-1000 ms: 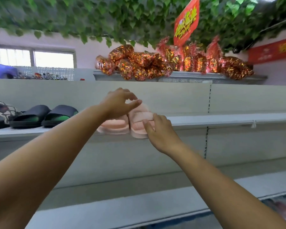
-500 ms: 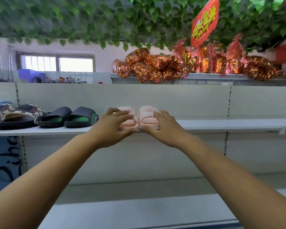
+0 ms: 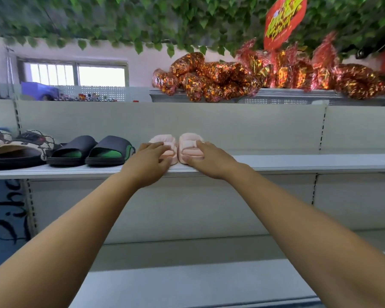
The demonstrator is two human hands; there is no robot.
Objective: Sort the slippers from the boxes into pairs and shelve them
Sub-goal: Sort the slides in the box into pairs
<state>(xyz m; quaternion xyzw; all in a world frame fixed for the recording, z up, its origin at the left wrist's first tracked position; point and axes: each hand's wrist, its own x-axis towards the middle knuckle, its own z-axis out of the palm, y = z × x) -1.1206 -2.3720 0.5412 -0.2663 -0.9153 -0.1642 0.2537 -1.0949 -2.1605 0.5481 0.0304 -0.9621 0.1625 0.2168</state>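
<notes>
Two pale pink slippers stand side by side on the white shelf [image 3: 298, 163], toes pointing to the back. My left hand [image 3: 148, 162] holds the left pink slipper [image 3: 162, 138], fingers over its strap and thumb at its front edge. My right hand [image 3: 208, 158] holds the right pink slipper [image 3: 190, 138] the same way. The two slippers touch each other and their soles lie flat on the shelf board.
Left of the pink pair on the same shelf stands a black pair with green insoles [image 3: 89, 150], then patterned slippers [image 3: 20, 143]. Shiny red-gold foil bags [image 3: 231, 76] lie on the top shelf. A lower shelf [image 3: 187, 281] runs below my arms.
The pink slippers went from hanging over the shelf's front edge to lying flat on it. My left hand came down from above onto the left slipper.
</notes>
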